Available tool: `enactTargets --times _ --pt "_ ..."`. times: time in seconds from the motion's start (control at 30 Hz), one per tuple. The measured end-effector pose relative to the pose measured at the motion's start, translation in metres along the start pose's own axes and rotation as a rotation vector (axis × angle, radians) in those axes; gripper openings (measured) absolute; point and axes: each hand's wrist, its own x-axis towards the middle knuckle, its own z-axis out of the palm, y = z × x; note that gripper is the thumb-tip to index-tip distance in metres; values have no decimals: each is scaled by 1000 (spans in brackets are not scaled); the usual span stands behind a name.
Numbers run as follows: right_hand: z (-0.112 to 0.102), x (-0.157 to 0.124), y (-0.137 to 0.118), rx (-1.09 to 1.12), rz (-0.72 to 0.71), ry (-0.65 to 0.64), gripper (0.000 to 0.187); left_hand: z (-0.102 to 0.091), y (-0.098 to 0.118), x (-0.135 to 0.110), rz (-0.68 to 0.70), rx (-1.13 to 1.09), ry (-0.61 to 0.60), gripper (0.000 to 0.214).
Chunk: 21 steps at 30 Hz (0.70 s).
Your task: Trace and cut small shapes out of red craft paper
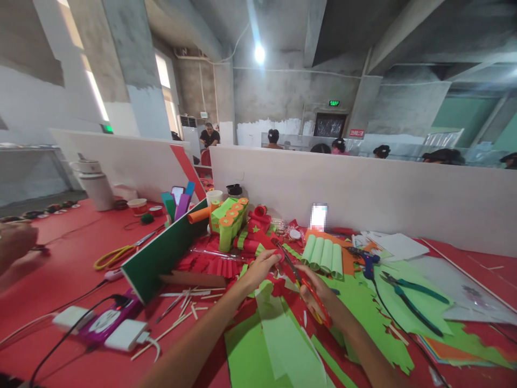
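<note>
My right hand [314,285] is closed round a pair of scissors [325,314] with red-and-yellow handles, its blades pointing up and left. The fingers of my left hand [260,269] pinch a small red piece of paper [276,243] at the blade tips; its exact shape is partly hidden. Beneath both hands lie light green paper sheets [278,345] and red scraps. Just beyond stand green paper rolls with orange ends [230,218] and red rolls with a yellow star. Several pale green paper tubes [323,254] lie side by side to the right of the scissors.
At right are green-handled pliers [416,296] and a blue glue gun [368,265]. A dark green board [161,258] stands at left, near yellow-handled scissors [115,257], a power strip [105,320] and wooden sticks. Another person's hand [16,245] shows at the left edge. White partitions rise behind.
</note>
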Motion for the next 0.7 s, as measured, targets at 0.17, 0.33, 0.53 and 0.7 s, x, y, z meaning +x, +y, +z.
enactTargets --times 0.17,0.33,0.53,0.7 --pt "2 -2 -6 -7 -25 -3 68 0 0 -1 -6 7 -15 27" --pt "2 -3 -12 -60 -45 10 64 -1 -1 0 -35 1 7 26" --pt "1 -2 -11 -121 -50 10 66 -1 -3 1 -58 -64 12 25" --pt "0 -3 -11 -104 -57 10 70 1 -1 -1 -56 -57 2 25"
